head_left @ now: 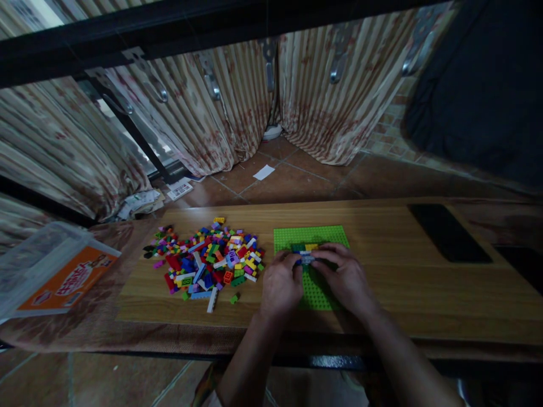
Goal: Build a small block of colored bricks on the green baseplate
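A green studded baseplate (322,294) lies on the wooden board, and a small group of toy bricks (304,249) in green, yellow and blue sits on its middle. My left hand (280,285) is closed at the left of these bricks, its fingertips on a light blue and grey brick (306,258). From the right, my right hand (345,274) pinches the other end of that brick with thumb and fingers. The fingertips partly cover the bricks, so their exact shapes are hard to make out.
Left of the baseplate spreads a pile of loose coloured bricks (212,257). A clear plastic box (55,265) with an orange label stands at the far left. Toward the right, a black flat phone-like object (449,233) rests on the wooden board (382,226).
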Demonstrator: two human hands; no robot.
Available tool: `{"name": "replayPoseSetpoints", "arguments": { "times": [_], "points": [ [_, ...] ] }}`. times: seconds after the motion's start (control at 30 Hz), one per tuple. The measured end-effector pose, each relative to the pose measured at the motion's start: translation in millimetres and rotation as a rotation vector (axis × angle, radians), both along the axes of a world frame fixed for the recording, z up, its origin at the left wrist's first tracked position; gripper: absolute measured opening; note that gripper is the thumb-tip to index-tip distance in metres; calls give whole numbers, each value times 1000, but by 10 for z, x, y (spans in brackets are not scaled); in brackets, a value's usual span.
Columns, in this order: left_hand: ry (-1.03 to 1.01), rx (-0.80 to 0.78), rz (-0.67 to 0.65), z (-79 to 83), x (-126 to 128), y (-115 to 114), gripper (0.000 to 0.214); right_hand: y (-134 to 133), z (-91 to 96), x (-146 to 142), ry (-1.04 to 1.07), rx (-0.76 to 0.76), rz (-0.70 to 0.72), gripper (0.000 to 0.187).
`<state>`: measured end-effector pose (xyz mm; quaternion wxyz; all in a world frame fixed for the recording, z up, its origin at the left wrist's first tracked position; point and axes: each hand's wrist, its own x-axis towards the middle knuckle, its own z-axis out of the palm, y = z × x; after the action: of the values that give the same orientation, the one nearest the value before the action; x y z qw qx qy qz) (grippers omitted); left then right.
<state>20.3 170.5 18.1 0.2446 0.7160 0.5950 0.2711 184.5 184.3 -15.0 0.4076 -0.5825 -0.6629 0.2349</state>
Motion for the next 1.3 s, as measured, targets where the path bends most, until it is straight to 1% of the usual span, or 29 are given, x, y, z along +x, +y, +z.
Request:
{"name": "replayPoseSetpoints", "arguments": {
  "times": [0.17,0.3,0.53,0.83,1.07,1.3],
  "points": [
    [-16,-10,9,5,-4,-9,26,3,-48,-9,36,-28,-56,17],
    [-22,-2,0,-9,-6,-13,25,1,-70,-21,47,-31,-68,18],
    [-35,-19,7,-11,-7,-7,27,-10,-86,-33,100,-19,-60,17],
    [-25,-18,9,-14,1,-12,27,-21,-95,-32,83,-11,-72,19],
    [-24,-17,17,3,3,-7,29,-22,-111,-35,141,-15,-67,21],
    [-10,-23,39,-24,27,-24,28,-26,-130,-28,78,-4,-70,19]
  ]
}}
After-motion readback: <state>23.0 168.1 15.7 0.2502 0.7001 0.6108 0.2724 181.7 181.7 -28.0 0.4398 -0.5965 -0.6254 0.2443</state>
